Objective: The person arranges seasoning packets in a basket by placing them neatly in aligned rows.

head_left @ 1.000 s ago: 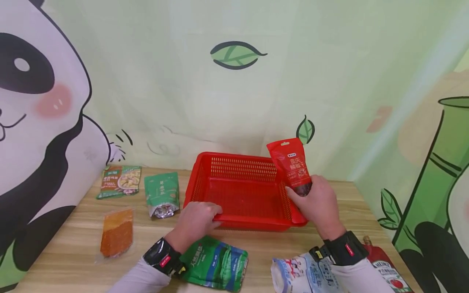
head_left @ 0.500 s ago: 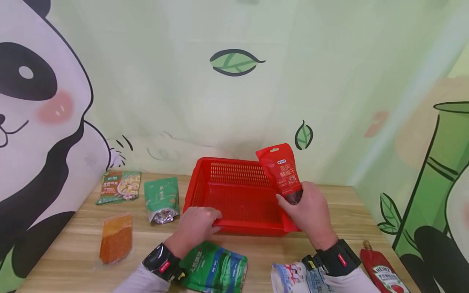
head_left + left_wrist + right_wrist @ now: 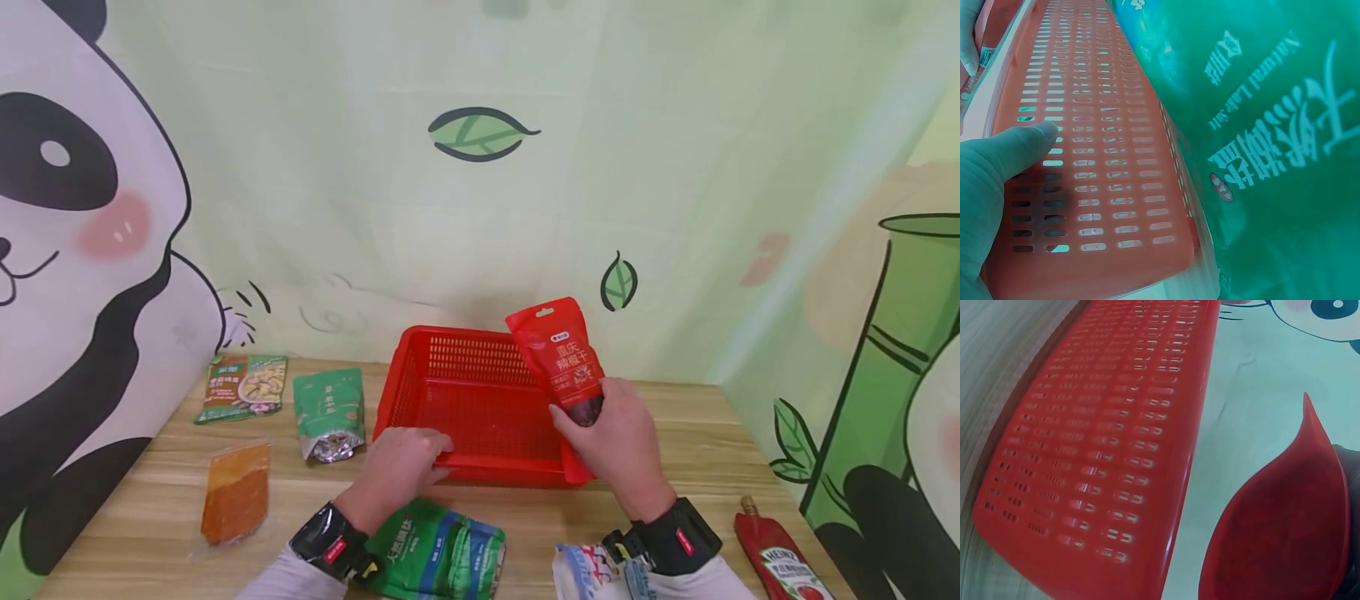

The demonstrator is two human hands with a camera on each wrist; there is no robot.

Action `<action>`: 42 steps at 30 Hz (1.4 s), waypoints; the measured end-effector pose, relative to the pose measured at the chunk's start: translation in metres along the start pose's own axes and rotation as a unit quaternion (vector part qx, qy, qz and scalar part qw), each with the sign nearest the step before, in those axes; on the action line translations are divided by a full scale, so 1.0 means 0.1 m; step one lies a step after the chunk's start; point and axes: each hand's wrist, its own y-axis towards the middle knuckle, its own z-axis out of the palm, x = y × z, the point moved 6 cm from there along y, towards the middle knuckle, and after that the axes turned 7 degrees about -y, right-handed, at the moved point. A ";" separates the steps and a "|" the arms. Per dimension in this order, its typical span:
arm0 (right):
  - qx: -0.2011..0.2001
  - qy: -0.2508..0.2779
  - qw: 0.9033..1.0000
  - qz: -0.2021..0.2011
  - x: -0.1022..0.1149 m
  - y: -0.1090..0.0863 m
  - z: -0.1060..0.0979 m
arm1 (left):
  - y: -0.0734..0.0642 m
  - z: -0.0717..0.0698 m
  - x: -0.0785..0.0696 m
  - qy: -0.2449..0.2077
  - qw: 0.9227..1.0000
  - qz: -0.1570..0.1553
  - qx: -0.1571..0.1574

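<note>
A red pouch of dried chilies [image 3: 561,358], printed in white, leans tilted in my right hand [image 3: 621,450], its bottom gripped between thumb and fingers. It overlaps the right end of a red plastic basket [image 3: 495,472] in the head view. In the right wrist view the pouch [image 3: 1285,525] stands apart from the slotted basket wall [image 3: 1094,444]. My left hand [image 3: 405,465] holds the basket's front rim near the left corner. The left wrist view has the thumb [image 3: 1029,142] against the outer front wall, while the other fingers are hidden there.
In front of the basket lies a green salt pouch [image 3: 442,554], with a blue and white bag [image 3: 588,571] further right. A Heinz ketchup pouch [image 3: 780,554] is at the right. Leftward are a green pouch [image 3: 328,412], a seasoning packet [image 3: 243,387] and an orange-brown packet [image 3: 236,496].
My right hand has carried the chili pouch leftward, further over the basket. My left hand keeps its place on the rim. The head view has tilted slightly upward.
</note>
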 end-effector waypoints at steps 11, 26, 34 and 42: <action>0.000 -0.002 1.000 -0.002 0.07 -0.03 0.00 | 0.00 0.00 0.00 0.008 1.000 0.014 -0.015; -0.011 0.019 0.999 -0.029 0.14 -0.06 0.01 | 0.01 -0.07 -0.02 -0.034 0.999 0.014 0.005; -0.016 0.019 0.999 -0.031 0.16 -0.08 0.02 | 0.04 -0.08 -0.04 -0.076 0.996 -0.010 0.041; -0.025 0.023 0.999 -0.037 0.18 -0.09 0.03 | 0.05 -0.11 -0.09 -0.142 0.989 -0.043 0.012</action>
